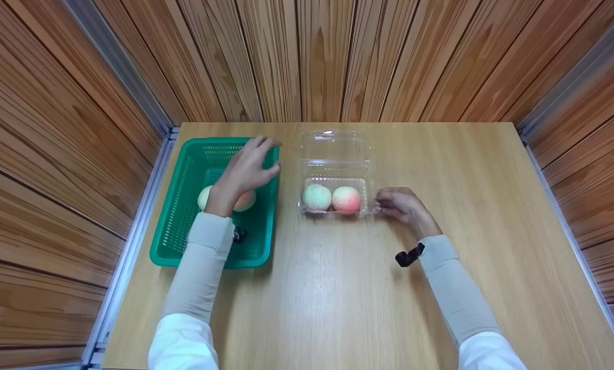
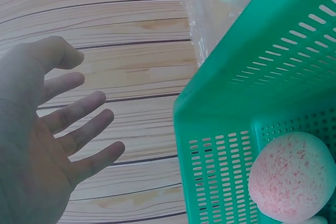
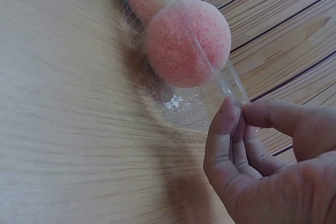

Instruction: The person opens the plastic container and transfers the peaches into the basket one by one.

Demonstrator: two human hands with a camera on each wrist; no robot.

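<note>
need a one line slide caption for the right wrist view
A right hand pinches the edge of a clear plastic container holding two peaches.

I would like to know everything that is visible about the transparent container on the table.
The transparent container looks like thin, shiny plastic. Its lid is folded open toward the far side; its base holds two round peach-like fruits side by side. It sits on the table right of the green basket; the right grip pinches its right edge.

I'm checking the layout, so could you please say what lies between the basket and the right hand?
The head view shows bare table, then the box holding two peaches, its edge pinched by the right hand.
</note>
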